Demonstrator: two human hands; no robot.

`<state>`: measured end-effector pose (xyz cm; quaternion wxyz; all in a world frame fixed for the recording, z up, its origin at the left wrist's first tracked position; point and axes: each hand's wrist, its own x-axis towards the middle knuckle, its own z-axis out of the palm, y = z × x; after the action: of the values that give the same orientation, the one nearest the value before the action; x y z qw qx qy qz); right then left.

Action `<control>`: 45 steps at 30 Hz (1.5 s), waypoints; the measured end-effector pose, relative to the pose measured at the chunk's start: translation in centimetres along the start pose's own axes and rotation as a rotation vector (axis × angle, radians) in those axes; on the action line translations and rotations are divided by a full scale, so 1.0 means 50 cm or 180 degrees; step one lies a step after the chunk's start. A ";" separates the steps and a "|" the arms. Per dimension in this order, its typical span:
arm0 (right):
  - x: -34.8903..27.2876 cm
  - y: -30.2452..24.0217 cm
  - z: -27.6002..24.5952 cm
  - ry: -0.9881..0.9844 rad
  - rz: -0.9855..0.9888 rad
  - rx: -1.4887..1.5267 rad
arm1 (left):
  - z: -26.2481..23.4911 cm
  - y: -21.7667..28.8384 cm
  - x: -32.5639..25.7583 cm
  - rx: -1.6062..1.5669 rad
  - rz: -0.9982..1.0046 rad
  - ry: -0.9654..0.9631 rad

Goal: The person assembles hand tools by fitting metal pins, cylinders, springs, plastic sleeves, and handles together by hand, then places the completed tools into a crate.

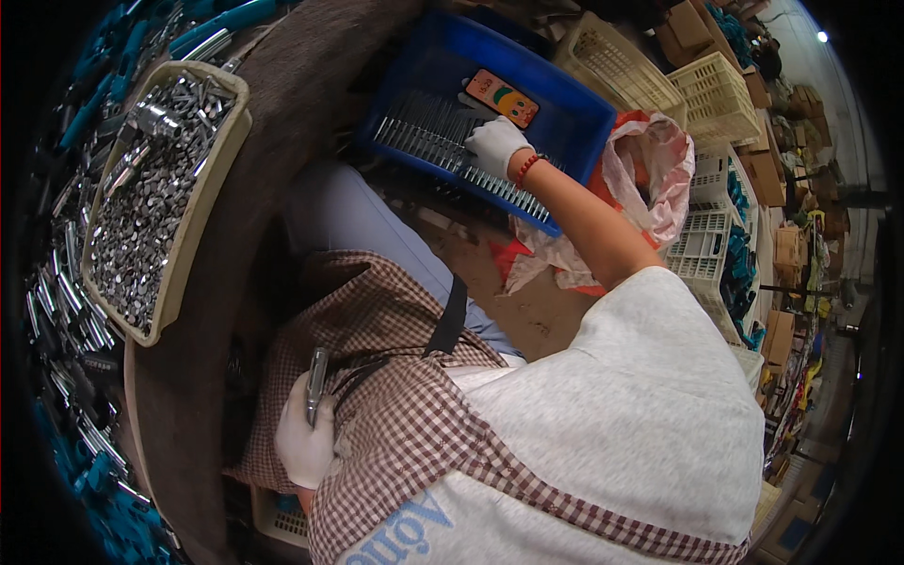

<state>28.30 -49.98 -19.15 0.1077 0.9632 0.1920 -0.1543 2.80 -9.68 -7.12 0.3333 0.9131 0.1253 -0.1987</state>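
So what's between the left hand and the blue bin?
Head view: the checked apron, then a blue-grey trouser leg, lie between the left hand and blue bin.

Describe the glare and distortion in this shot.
Head view: fisheye bending toward the dark rim, and a small bright lamp glaring at upper right; also in the head view, highlights on the metal piece in the left hand and on the loose metal bits.

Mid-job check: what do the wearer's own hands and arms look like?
The left hand and right hand each wear a white glove. The right side also has a red beaded bracelet at the wrist and a light grey short sleeve. Any left sleeve is hidden.
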 end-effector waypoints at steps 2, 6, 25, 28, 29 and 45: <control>0.013 -0.025 -0.010 -0.0255 0.0016 -0.0257 | -0.009 0.001 -0.008 0.0004 -0.0169 -0.0087; -0.024 -0.030 -0.078 0.0946 0.0041 -0.0035 | -0.026 0.001 -0.011 0.0062 -0.0344 0.0080; -0.172 -0.479 -0.326 0.0030 -0.1001 0.6257 | -0.066 -0.038 -0.079 0.0081 0.0527 0.1263; -0.180 -0.519 -0.320 -0.0521 -0.0961 0.6118 | -0.057 -0.051 -0.083 -0.0009 0.0646 0.1359; -0.188 -0.539 -0.322 -0.0634 -0.0868 0.6249 | -0.055 -0.055 -0.084 -0.0153 0.0687 0.1346; -0.183 -0.585 -0.304 -0.1411 -0.1252 0.5581 | -0.070 -0.067 -0.098 -0.0071 0.0050 0.0981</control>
<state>12.35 -22.57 -6.28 -0.6536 0.5988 0.1416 -0.4408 -1.80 -5.35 -4.36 0.3218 0.9300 0.1699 -0.0521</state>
